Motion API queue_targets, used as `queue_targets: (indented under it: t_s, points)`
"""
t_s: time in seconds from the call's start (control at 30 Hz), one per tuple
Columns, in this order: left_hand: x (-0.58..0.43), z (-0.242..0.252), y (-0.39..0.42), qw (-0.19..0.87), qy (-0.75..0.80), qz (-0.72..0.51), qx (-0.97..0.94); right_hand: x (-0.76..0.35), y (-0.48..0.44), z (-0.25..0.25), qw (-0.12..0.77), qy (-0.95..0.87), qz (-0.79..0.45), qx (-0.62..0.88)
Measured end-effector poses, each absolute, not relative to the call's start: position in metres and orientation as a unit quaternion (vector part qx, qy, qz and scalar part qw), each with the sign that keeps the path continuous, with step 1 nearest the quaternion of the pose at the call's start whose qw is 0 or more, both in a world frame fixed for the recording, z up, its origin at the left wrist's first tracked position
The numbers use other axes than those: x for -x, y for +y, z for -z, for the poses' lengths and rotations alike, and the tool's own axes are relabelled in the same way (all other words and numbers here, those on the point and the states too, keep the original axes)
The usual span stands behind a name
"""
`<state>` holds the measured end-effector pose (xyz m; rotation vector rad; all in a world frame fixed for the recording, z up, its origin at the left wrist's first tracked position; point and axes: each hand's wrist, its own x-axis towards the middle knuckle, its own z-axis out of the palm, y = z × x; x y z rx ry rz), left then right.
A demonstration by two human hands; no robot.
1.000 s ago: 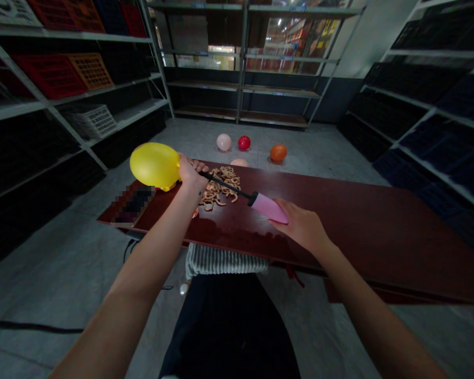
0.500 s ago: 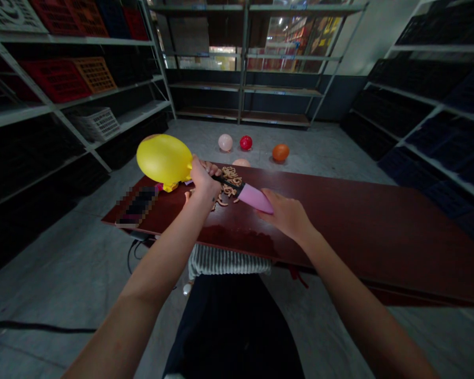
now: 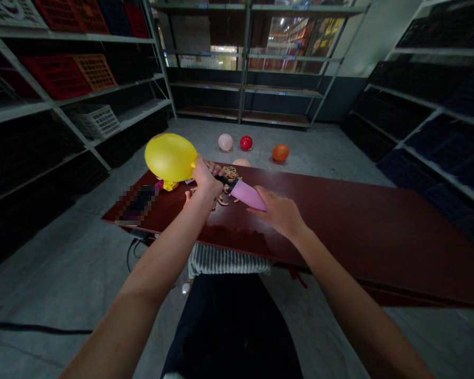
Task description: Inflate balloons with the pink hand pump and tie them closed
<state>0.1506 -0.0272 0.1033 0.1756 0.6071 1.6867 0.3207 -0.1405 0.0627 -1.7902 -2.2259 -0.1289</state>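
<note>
A large yellow balloon (image 3: 170, 157) is inflated, and its neck is pinched in my left hand (image 3: 207, 176). My right hand (image 3: 278, 209) is wrapped round the back end of a pink pump (image 3: 248, 195). The pump's black front part (image 3: 228, 183) points at my left hand, whose fingers hide its tip and the balloon's opening. Below and behind the pump, several uninflated beige balloons (image 3: 231, 172) lie in a loose pile on the dark red table (image 3: 339, 221).
A blurred dark object (image 3: 140, 202) and a yellow crumpled item (image 3: 169, 185) lie on the table's left part. Pale pink (image 3: 225, 142), red (image 3: 246, 142) and orange (image 3: 280, 152) balloons rest on the floor beyond. Shelves (image 3: 243, 87) stand behind and on both sides.
The yellow balloon has shifted right along with my left hand. My right hand and the pump have moved slightly left, so the pump's black part is closer to my left hand.
</note>
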Motion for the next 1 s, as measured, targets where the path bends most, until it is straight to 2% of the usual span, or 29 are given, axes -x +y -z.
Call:
queue_targets:
  t_s: [0.47, 0.7, 1.0]
  points:
    - [-0.102, -0.095, 0.0, 0.604, 0.259, -0.749, -0.08, -0.373, -0.165, -0.035, 0.142, -0.778, 0.048, 0.61]
    - [-0.116, -0.102, -0.004, 0.586, 0.261, -0.765, -0.065, -0.373, -0.163, -0.039, 0.144, -0.766, 0.057, 0.624]
    - [-0.156, -0.097, -0.02, 0.61, 0.244, -0.748, -0.089, -0.357, -0.153, -0.051, 0.149, -0.775, 0.055, 0.612]
